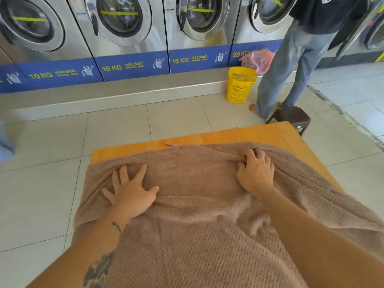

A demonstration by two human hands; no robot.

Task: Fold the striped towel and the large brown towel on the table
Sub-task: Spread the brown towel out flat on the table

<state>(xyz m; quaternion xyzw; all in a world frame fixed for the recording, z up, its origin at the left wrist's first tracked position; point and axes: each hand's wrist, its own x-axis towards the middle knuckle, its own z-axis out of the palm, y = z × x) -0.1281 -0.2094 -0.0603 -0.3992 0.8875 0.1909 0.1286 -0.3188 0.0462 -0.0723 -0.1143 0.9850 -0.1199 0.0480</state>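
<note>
A: Bright, even daylight; soft shadows under both hands on the brown towel (197, 204).
B: Glare?
A: Sheen on the steel washing machines (128, 28). Wide-angle bending curves the edges, and the left edge smears with blur.

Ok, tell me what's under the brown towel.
The orange table shows bare beyond the brown towel. A pink strip peeks out at its far edge; anything else underneath is covered.

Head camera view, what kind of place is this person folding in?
Most likely a self-service laundromat: a row of front-loading washing machines with blue capacity labels reading 10, 15 and 20 KG, a yellow laundry basket on the tiled floor, and a brown towel spread on a wooden table.
</note>
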